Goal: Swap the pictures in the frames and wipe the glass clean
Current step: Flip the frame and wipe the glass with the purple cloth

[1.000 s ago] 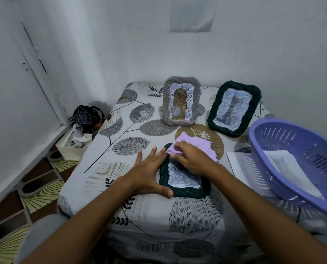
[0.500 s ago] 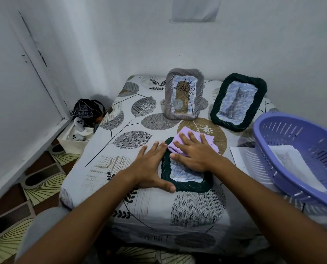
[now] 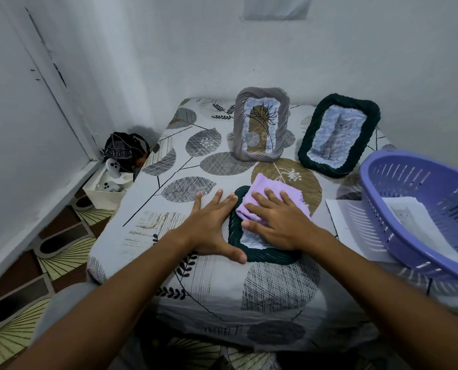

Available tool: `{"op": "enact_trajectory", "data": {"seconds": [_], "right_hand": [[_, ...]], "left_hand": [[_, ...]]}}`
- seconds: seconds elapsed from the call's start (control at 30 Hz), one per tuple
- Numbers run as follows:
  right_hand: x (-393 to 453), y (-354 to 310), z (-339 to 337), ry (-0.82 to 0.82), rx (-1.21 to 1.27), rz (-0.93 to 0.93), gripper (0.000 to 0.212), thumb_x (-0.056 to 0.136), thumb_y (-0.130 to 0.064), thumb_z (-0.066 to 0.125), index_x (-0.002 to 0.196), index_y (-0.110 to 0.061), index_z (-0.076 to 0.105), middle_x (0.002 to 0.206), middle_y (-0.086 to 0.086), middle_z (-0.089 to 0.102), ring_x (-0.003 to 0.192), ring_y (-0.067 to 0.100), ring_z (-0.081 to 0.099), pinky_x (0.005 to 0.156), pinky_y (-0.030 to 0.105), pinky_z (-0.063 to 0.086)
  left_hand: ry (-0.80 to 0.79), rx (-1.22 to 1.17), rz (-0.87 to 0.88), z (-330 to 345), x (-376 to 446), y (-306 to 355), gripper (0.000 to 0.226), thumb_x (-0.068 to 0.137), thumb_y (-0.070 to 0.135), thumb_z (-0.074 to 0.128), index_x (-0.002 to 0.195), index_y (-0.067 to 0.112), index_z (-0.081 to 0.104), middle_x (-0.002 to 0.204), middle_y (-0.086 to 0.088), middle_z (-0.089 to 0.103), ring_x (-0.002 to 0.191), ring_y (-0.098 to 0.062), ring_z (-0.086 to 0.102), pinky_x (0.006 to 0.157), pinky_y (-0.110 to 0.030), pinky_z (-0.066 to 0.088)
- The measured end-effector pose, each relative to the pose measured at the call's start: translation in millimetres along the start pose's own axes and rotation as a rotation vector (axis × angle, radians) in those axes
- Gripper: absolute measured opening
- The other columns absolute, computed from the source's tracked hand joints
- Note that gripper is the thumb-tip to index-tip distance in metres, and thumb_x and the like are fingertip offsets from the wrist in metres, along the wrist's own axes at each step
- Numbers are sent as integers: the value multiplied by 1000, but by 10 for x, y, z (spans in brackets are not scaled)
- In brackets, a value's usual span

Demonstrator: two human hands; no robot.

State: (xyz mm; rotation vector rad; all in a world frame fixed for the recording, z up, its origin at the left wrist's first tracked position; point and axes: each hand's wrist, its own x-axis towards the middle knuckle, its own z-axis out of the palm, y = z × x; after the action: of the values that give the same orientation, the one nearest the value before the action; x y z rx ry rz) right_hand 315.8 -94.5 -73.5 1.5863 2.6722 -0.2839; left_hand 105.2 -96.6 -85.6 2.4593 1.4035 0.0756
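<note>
Glass of the dark green frame (image 3: pixel 262 256), lying flat on the desk (image 3: pixel 195 284) near its front edge, is being wiped. The right hand (image 3: pixel 281 222), fingers flat, presses a purple cloth (image 3: pixel 270 193) onto it; the left hand (image 3: pixel 209 228), fingers spread, braces the frame's left rim. Next, probably stand it beside the grey frame (image 3: pixel 261 124) and the other green frame (image 3: pixel 338 134).

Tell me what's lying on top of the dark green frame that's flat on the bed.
A lilac cloth lies over the flat green frame, pressed down by the right hand. The left hand rests flat against its left edge. Only a strip of glass shows; the picture is mostly covered.
</note>
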Motion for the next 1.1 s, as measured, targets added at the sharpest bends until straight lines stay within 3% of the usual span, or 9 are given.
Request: {"op": "enact_trajectory", "data": {"seconds": [0.23, 0.43, 0.7, 0.93, 1.1], "right_hand": [[228, 22, -72, 27, -49, 99, 82, 84, -75, 8, 151, -30, 24, 162, 11, -3, 148, 29, -8, 118, 52, -4], [158, -5, -86, -32, -11, 41, 73, 90, -69, 17, 151, -29, 25, 162, 6, -1, 148, 27, -8, 118, 51, -6], [-76, -26, -76, -58, -49, -37, 104, 66, -81, -9, 153, -29, 18, 162, 2, 0, 149, 24, -5, 119, 45, -3], [126, -42, -68, -25, -28, 25, 74, 92, -69, 18, 152, -26, 20, 162, 6, -2, 148, 27, -8, 118, 49, -5], [-82, -111, -52, -39, 20, -20, 97, 75, -80, 5, 152, -24, 22, 162, 3, 0, 149, 25, -7, 119, 46, -4]], "left_hand": [[7, -8, 7, 4, -6, 3, 140, 44, 94, 46, 154, 22, -4, 162, 2, 1, 146, -14, -15, 112, -58, -19], [-11, 15, -6, -8, -8, 17, 140, 42, 95, 45, 153, 24, -4, 162, 2, 0, 147, -17, -13, 112, -58, -17], [0, 5, -7, 23, -7, -3, 142, 42, 94, 46, 154, 21, -4, 162, 4, -1, 147, -14, -15, 112, -57, -19], [9, -12, 3, 20, 4, -1, 140, 41, 95, 46, 154, 26, -1, 162, 4, 1, 147, -13, -14, 112, -58, -18], [-2, 16, -18, 12, -13, 12, 144, 41, 95, 45, 154, 22, -4, 162, 4, 0, 147, -12, -14, 113, -59, -15]]}}
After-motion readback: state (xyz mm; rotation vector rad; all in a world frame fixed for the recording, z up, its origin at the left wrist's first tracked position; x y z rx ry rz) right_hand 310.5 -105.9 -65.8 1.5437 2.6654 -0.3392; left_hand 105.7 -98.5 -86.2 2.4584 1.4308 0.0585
